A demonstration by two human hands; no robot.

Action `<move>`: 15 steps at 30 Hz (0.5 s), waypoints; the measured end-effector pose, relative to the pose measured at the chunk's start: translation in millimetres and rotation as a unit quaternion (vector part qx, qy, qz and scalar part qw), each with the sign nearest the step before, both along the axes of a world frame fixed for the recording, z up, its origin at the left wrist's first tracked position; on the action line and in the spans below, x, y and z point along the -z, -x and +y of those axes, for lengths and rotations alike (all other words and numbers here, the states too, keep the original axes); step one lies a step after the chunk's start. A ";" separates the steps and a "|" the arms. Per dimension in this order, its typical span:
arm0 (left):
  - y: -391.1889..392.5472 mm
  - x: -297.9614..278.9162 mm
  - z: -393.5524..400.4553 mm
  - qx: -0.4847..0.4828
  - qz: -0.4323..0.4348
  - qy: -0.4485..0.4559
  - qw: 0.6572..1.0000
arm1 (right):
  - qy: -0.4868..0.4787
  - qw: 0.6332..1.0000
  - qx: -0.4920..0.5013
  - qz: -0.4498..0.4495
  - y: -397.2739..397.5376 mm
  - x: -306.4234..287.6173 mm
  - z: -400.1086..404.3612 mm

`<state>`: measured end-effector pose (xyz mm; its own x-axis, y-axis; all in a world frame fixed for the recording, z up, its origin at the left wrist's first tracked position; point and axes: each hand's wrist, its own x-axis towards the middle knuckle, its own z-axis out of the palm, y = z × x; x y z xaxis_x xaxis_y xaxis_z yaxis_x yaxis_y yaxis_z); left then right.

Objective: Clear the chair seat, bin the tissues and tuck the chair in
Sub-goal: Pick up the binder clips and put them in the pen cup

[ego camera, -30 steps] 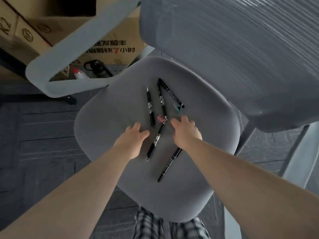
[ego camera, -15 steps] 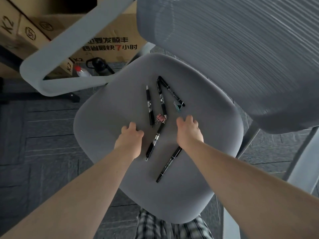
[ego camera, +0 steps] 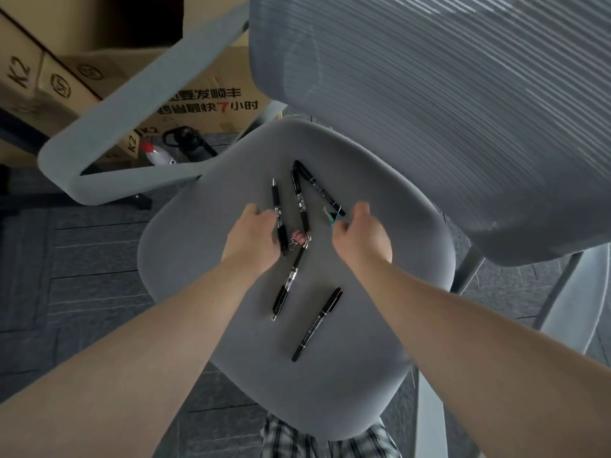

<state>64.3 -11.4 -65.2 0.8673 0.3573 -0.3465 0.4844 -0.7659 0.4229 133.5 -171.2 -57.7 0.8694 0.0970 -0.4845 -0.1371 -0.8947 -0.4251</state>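
The grey chair seat (ego camera: pixel 205 259) holds several black pens and two binder clips. My left hand (ego camera: pixel 253 236) rests on the seat with curled fingers touching the leftmost black pen (ego camera: pixel 276 206), which lies flat. My right hand (ego camera: pixel 362 238) has its fingertips at a small green clip (ego camera: pixel 331 217), thumb apart from the fingers. A pink binder clip (ego camera: pixel 298 239) lies between my hands. Two more pens (ego camera: pixel 299 196) form a V above it. Another pen (ego camera: pixel 285 289) and a black marker (ego camera: pixel 316 325) lie nearer to me. No tissues are in view.
The mesh backrest (ego camera: pixel 446 110) rises at the right and a grey armrest (ego camera: pixel 109 137) loops at the left. Cardboard boxes (ego camera: pixel 205 104), a black bottle (ego camera: pixel 188 143) and a red-capped bottle (ego camera: pixel 155 155) stand on the dark floor beyond.
Both hands have moved forward and apart across the seat. The left one now touches the leftmost pen and the right one reaches the green clip. The pens have stayed in place.
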 end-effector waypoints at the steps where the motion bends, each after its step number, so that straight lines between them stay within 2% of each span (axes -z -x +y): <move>1: -6.7 -0.1 -2.3 0.000 -0.018 0.020 1.000 | 0.000 1.000 -0.010 -0.004 -3.4 -0.8 2.5; 5: -25.7 2.4 -12.9 0.028 -0.002 0.060 0.998 | 0.018 0.997 -0.065 0.021 -15.9 6.1 8.2; 15: -29.5 24.4 -19.9 0.103 0.119 0.032 0.987 | 0.029 0.988 -0.149 0.034 -20.8 29.2 11.6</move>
